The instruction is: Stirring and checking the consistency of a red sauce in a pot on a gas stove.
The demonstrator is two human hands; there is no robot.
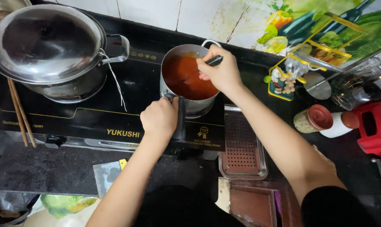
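Observation:
A small steel saucepan (194, 106) full of red-orange sauce (185, 76) stands on the right zone of a black cooktop (93, 113). My left hand (159, 118) is closed around the pan's black handle (181, 122) at its near side. My right hand (220, 70) reaches over the pan's far rim and grips the dark handle of a utensil (214, 60) whose lower end goes down into the sauce and is hidden.
A large lidded steel pot (47, 46) sits on the left zone, with wooden chopsticks (20, 111) beside it. Right of the cooktop lie a perforated metal tray (243, 145), two lidded jars (321, 120), a red plastic item (373, 128) and a yellow-rimmed dish with garlic (283, 84).

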